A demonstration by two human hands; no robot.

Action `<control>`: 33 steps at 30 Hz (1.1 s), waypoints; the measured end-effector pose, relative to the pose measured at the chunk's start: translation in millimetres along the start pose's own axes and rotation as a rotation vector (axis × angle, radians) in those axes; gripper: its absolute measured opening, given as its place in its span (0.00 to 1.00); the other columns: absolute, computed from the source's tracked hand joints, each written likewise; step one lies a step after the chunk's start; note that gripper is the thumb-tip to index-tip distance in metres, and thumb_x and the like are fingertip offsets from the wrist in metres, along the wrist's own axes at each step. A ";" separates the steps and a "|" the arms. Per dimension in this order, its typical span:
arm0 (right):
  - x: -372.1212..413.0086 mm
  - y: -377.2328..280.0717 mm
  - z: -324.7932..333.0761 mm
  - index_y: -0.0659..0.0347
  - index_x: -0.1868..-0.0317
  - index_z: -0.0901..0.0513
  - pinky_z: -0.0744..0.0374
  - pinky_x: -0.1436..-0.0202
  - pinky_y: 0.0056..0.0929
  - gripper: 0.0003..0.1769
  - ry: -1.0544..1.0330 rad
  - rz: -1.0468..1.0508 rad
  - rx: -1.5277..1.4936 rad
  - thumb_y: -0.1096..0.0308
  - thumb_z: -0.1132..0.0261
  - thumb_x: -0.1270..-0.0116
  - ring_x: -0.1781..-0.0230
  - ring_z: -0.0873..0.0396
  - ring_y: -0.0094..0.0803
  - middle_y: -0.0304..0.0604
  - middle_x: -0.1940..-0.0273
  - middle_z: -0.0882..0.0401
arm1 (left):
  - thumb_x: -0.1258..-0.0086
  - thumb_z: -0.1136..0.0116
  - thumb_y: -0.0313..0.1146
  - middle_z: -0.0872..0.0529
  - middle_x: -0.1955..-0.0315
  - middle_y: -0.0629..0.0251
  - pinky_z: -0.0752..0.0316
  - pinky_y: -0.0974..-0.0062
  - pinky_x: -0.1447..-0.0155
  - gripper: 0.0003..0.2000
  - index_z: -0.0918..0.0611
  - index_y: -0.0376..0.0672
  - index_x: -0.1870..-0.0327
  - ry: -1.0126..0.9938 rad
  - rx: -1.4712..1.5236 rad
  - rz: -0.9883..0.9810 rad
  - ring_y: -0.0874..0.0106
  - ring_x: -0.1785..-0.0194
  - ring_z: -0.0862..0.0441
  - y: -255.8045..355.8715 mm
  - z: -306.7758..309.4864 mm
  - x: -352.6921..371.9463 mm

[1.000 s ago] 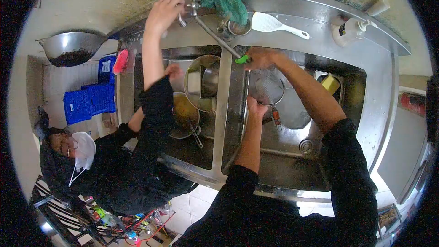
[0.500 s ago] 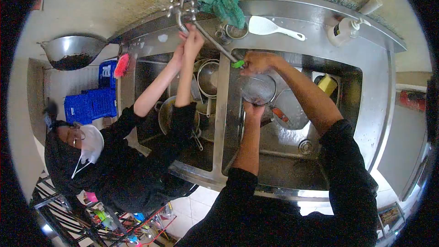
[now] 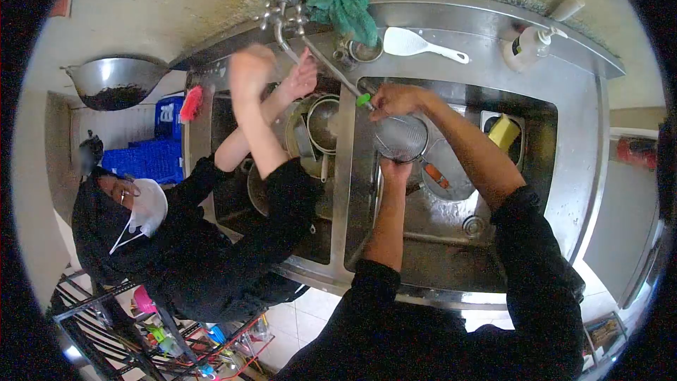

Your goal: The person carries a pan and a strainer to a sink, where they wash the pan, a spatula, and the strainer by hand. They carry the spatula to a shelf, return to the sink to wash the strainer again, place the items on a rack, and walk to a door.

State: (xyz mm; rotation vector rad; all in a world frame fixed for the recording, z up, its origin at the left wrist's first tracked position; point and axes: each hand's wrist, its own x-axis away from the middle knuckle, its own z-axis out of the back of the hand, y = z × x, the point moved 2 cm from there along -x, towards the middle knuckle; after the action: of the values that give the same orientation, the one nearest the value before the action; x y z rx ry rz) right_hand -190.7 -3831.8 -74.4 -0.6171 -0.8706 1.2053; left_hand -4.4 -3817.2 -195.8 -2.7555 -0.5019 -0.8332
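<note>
A round wire mesh strainer (image 3: 400,138) with an orange-red piece on its handle (image 3: 436,176) is over the right sink basin. My left hand (image 3: 395,168) grips it from below at the near rim, its fingers mostly hidden by the mesh. My right hand (image 3: 396,101) is closed at the strainer's far rim, fingers bent down beside the faucet spout's green tip (image 3: 363,100). Beneath the strainer lies a pale, translucent round vessel (image 3: 451,162) in the basin.
On the left, a co-worker's hands (image 3: 252,74) are over the left basin (image 3: 321,240), which holds pots (image 3: 324,123). A white rice paddle (image 3: 423,46), green cloth (image 3: 345,10) and pump bottle (image 3: 530,49) line the back ledge. A yellow sponge (image 3: 503,132) sits right.
The co-worker's hands have separated and moved from the faucet, one leftward and blurred. My hands and the strainer have hardly shifted.
</note>
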 end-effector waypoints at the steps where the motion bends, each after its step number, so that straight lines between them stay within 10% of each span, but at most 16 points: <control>1: 1.3 -1.3 -1.4 0.66 0.77 0.25 0.30 0.66 0.41 0.25 -0.043 0.012 -0.078 0.48 0.36 0.46 0.74 0.27 0.39 0.49 0.79 0.27 | 0.31 0.53 0.39 0.23 0.46 0.58 0.32 0.56 0.38 0.17 0.24 0.41 0.47 0.115 -0.062 -0.072 0.58 0.43 0.26 -3.1 -0.9 0.2; 16: -1.7 -2.1 -7.1 0.66 0.74 0.21 0.26 0.60 0.45 0.23 0.067 0.049 -0.024 0.50 0.36 0.46 0.70 0.22 0.45 0.54 0.76 0.23 | 0.30 0.54 0.48 0.26 0.43 0.58 0.36 0.57 0.36 0.23 0.27 0.42 0.42 0.322 -0.052 -0.177 0.60 0.39 0.30 7.2 30.7 -3.1; 22: 4.6 1.6 -7.1 0.67 0.69 0.20 0.26 0.59 0.44 0.23 0.203 0.058 0.060 0.49 0.37 0.42 0.67 0.22 0.46 0.56 0.72 0.22 | 0.36 0.49 0.55 0.32 0.37 0.58 0.42 0.57 0.33 0.32 0.33 0.43 0.36 -0.238 -0.001 -0.044 0.59 0.36 0.35 -15.4 -42.7 57.6; 33: 1.0 9.2 -1.8 0.66 0.67 0.20 0.27 0.61 0.42 0.24 0.118 0.060 0.177 0.49 0.39 0.41 0.66 0.24 0.47 0.55 0.68 0.21 | 0.33 0.58 0.48 0.31 0.40 0.47 0.43 0.56 0.32 0.31 0.36 0.30 0.38 -0.245 0.054 -0.009 0.55 0.36 0.34 -5.5 -65.1 44.0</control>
State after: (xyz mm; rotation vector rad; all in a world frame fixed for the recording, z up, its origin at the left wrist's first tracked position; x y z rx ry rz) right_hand -194.0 -3828.4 -82.6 -0.5676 -0.6424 1.2715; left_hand -4.3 -3820.5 -117.2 -2.8208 -0.5714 -0.4778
